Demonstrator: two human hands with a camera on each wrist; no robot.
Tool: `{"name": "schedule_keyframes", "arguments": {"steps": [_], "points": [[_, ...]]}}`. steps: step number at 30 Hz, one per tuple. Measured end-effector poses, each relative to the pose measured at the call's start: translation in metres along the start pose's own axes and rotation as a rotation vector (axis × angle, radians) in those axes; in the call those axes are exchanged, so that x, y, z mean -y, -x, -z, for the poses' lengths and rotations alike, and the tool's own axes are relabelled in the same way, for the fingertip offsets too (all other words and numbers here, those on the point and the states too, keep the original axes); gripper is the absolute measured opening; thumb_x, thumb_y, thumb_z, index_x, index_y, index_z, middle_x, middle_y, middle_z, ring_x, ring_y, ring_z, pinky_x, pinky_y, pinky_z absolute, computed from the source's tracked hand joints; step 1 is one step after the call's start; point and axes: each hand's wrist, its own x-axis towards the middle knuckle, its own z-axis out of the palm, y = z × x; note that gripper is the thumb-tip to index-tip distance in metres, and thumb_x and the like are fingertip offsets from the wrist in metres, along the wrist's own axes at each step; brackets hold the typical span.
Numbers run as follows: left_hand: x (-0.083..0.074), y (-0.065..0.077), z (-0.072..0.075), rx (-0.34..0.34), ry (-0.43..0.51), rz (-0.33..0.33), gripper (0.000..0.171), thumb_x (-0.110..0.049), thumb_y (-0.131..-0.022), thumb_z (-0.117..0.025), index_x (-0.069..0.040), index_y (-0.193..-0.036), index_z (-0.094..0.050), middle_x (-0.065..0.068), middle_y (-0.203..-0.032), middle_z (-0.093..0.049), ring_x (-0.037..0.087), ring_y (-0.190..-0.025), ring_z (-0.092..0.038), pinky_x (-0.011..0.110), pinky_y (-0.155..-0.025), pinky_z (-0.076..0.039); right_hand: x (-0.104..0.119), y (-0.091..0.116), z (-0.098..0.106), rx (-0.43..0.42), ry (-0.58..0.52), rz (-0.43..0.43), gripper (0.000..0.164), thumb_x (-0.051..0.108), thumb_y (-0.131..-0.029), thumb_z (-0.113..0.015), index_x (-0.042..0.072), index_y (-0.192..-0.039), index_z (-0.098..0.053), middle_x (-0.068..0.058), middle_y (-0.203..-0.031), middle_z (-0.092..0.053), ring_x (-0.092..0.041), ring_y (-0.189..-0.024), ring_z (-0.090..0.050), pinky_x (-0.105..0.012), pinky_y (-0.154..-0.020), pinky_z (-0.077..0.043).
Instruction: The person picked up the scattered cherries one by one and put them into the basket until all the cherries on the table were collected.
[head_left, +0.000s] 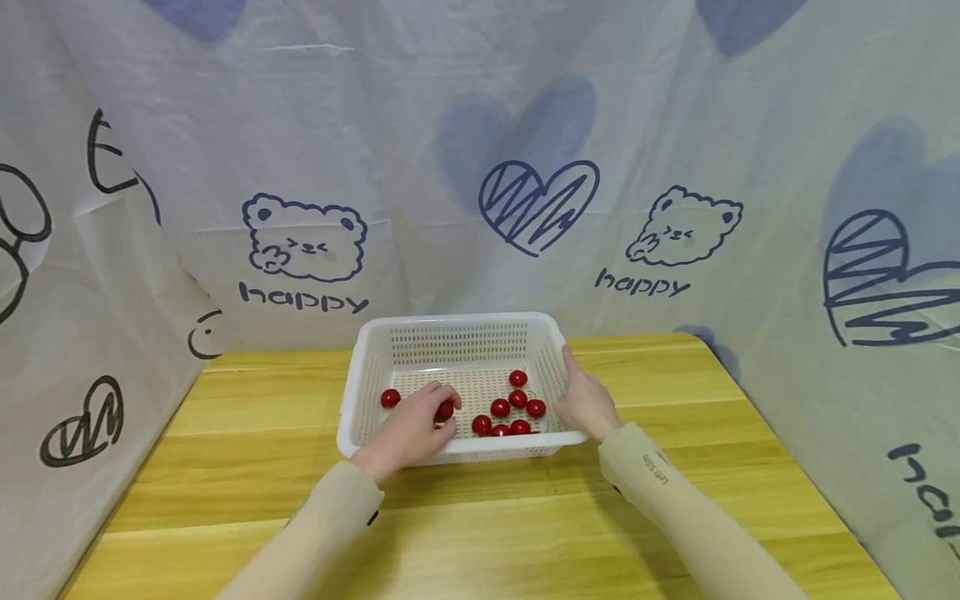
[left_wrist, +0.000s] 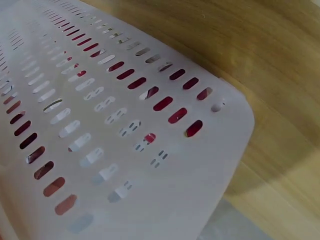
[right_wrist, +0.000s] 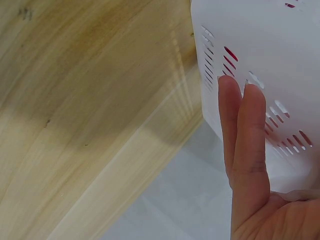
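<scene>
A white perforated plastic basket (head_left: pixel 457 450) sits on the table with several glossy red cherry-like fruits (head_left: pixel 500 407) inside, most of them in its right half. My left hand (head_left: pixel 412 423) reaches over the front rim into the basket, and its curled fingers hold one red cherry-like fruit (head_left: pixel 445 411). Another red fruit (head_left: pixel 390 398) lies just left of that hand. At the basket's right side, my right hand (head_left: pixel 588 402) grips the wall; straight fingers (right_wrist: pixel 250 130) lie along the outside. In the left wrist view the basket wall (left_wrist: pixel 200 165) hides the left hand.
The basket stands near the back edge of a yellow wood-grain table (head_left: pixel 480 533). Behind and beside the table hangs a white curtain (head_left: pixel 420 183) printed with hearts, bears and lettering.
</scene>
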Motion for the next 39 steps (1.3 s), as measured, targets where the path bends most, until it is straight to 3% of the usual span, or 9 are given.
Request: {"name": "schedule_keyframes", "arguments": {"steps": [10, 22, 30, 39], "points": [[0.0006, 0.0000, -0.0017, 0.033, 0.009, 0.036, 0.019, -0.014, -0.082, -0.062, -0.014, -0.101, -0.060, -0.006, -0.091, -0.052, 0.012, -0.079, -0.049, 0.030, -0.071, -0.046, -0.0001, 0.0007, -0.0001, 0.001, 0.008, -0.004, 0.104, -0.006, -0.070, -0.060, 0.017, -0.153, -0.002, -0.026, -0.108, -0.061, -0.022, -0.055, -0.058, -0.029, -0.046, -0.049], [-0.0001, 0.0008, -0.0034, 0.019, -0.014, 0.006, 0.018, -0.017, -0.085, -0.060, -0.015, -0.102, -0.060, -0.004, -0.095, -0.055, 0.012, -0.082, -0.051, 0.031, -0.074, -0.048, -0.0021, 0.0004, 0.0003, 0.001, 0.015, 0.002, 0.104, -0.005, -0.070, -0.060, 0.018, -0.153, -0.001, -0.026, -0.111, -0.061, -0.022, -0.057, -0.058, -0.029, -0.047, -0.049], [0.0015, 0.0010, -0.0042, 0.002, 0.010, -0.037, 0.018, -0.016, -0.086, -0.061, -0.013, -0.104, -0.061, 0.005, -0.104, -0.061, 0.023, -0.092, -0.057, 0.038, -0.080, -0.048, -0.0023, -0.0005, 0.0004, 0.006, 0.005, 0.004, 0.104, -0.005, -0.070, -0.060, 0.017, -0.153, -0.001, -0.026, -0.109, -0.062, -0.021, -0.056, -0.058, -0.029, -0.046, -0.049], [0.0005, 0.0017, -0.0037, 0.018, -0.009, -0.018, 0.016, -0.019, -0.089, -0.057, -0.014, -0.103, -0.062, 0.001, -0.102, -0.061, 0.020, -0.095, -0.058, 0.036, -0.083, -0.049, -0.0011, -0.0008, 0.0001, 0.002, 0.019, 0.006, 0.103, -0.003, -0.071, -0.061, 0.017, -0.153, -0.002, -0.025, -0.109, -0.062, -0.021, -0.057, -0.058, -0.029, -0.047, -0.049]]}}
